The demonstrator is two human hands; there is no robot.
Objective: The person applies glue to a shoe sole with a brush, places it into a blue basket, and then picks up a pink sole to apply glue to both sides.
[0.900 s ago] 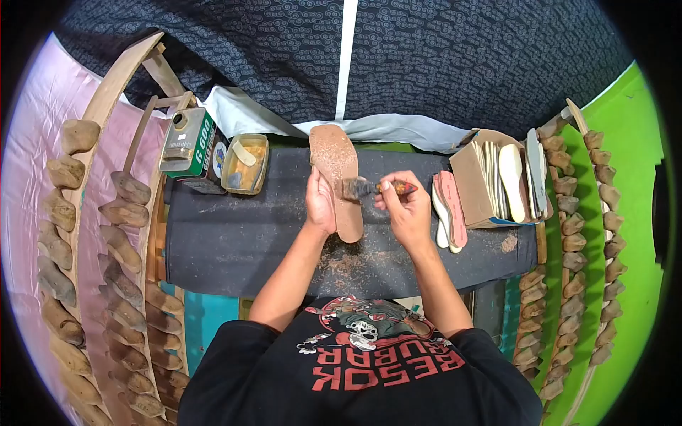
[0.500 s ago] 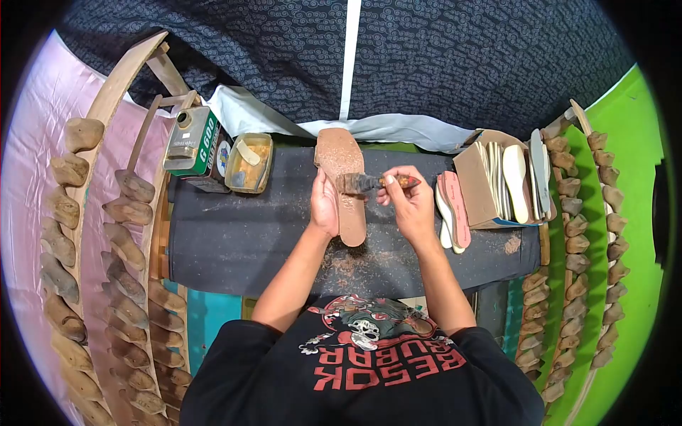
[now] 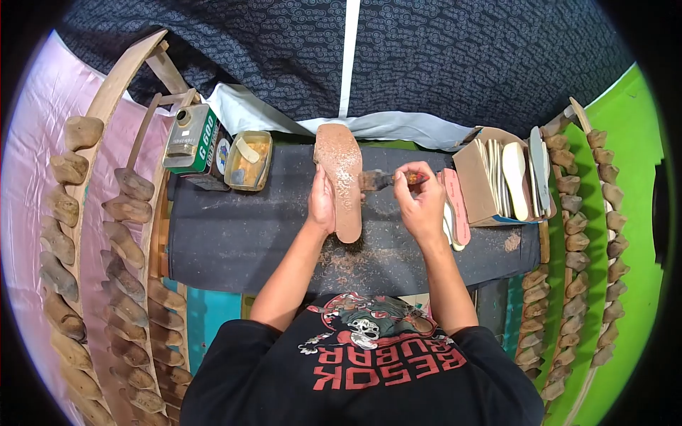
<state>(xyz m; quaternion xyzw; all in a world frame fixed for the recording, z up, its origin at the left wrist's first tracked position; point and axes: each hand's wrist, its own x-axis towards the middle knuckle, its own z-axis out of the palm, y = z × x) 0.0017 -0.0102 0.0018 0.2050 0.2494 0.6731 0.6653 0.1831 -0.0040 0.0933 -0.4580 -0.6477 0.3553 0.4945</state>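
Observation:
A brown shoe sole (image 3: 339, 177) with a wet, shiny surface stands lengthwise in the middle of the view. My left hand (image 3: 322, 202) grips it by its left edge, the thumb lying along that edge. On the other side my right hand (image 3: 419, 199) is closed round the handle of a brush (image 3: 380, 180). The dark bristles are at the sole's right edge; whether they touch it is hard to tell. Part of a dark thing shows below the sole's lower end.
Brown crumbs lie on the dark table cloth (image 3: 249, 245). A green-and-white can (image 3: 192, 145) and a tub (image 3: 250, 160) stand at the back left. To the right are pink insoles (image 3: 455, 206) and a box (image 3: 477, 177) of pale soles. Racks of wooden lasts (image 3: 128, 241) flank the table.
The brush and my right hand have moved right, from the sole's face to its edge. The sole has shifted slightly up and left, and its middle looks wetter.

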